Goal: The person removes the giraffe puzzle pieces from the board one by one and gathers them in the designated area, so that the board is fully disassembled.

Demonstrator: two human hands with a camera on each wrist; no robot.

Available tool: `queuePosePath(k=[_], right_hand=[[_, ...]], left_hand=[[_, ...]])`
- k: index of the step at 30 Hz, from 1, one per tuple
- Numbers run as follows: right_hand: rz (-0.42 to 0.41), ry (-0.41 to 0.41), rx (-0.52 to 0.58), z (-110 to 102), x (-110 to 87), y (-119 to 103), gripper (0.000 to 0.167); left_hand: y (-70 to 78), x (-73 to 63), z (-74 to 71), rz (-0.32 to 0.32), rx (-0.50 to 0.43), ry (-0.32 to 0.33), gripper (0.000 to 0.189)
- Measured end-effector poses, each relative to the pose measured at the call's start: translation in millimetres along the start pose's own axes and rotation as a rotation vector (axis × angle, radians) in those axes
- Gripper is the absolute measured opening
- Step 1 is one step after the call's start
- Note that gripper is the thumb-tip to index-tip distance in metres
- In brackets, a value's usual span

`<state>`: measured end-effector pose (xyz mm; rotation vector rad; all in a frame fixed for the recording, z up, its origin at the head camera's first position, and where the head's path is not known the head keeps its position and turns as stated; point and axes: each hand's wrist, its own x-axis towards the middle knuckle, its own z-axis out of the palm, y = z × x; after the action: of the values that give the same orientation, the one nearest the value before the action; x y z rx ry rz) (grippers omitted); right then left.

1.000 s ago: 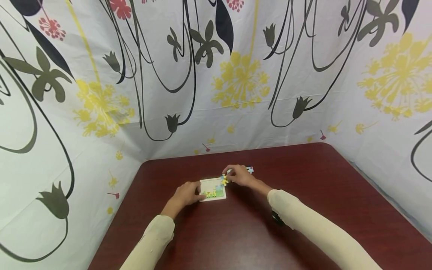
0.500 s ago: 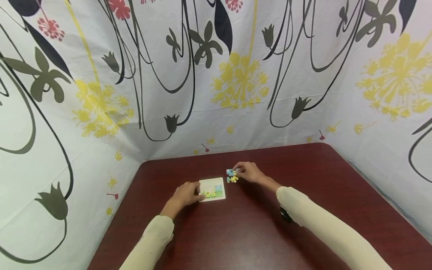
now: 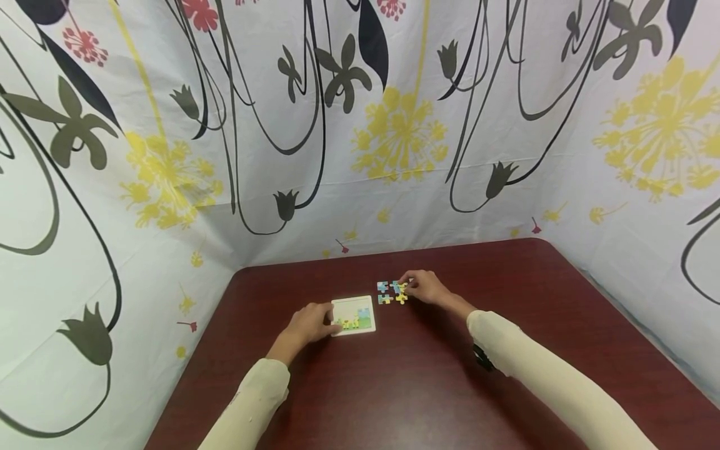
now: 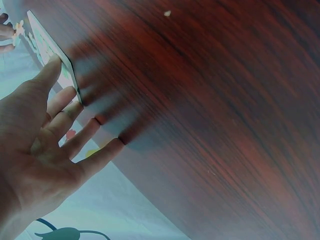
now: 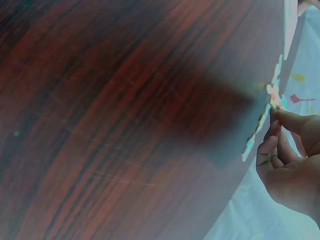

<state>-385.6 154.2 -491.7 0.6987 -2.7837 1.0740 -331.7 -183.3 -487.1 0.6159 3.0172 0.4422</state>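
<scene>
A small white-rimmed jigsaw puzzle tray (image 3: 353,299) lies on the table, with a few green, yellow and blue pieces fitted along its lower and right parts. At its left edge my left hand (image 3: 307,323) grips it, thumb (image 4: 49,72) on top and fingers against the side. To the right of the tray, my right hand (image 3: 426,288) pinches a yellow and blue puzzle piece (image 5: 274,96) between thumb and fingertips, slightly above the other pieces. Beside it lie several loose pieces, among them a blue one (image 3: 382,286) and a yellow one (image 3: 401,299).
The dark red wooden table (image 3: 394,387) reaches to a patterned cloth (image 3: 349,206) hanging behind it and at both sides. A dark band (image 3: 482,357) shows under the right sleeve.
My right hand has moved right, away from the tray's upper right corner and over the loose pieces. More of those pieces now show. The left hand and the tray have stayed put.
</scene>
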Motion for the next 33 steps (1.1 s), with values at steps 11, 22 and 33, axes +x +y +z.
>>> queuePosePath(k=[11, 22, 33], right_hand=[[0.057, -0.022, -0.065, 2.2, 3.7, 9.3, 0.02], [0.051, -0.016, -0.101, 2.4, 1.3, 12.3, 0.018], [0.082, -0.008, -0.09, 13.8, -3.3, 14.7, 0.013]], left_hand=[[2.8, 0.7, -5.7, 0.017, 0.007, 0.006, 0.029], [5.1, 3.0, -4.1, 0.009, 0.013, 0.003, 0.03], [2.1, 0.4, 0.0, -0.009, 0.003, -0.004, 0.03]])
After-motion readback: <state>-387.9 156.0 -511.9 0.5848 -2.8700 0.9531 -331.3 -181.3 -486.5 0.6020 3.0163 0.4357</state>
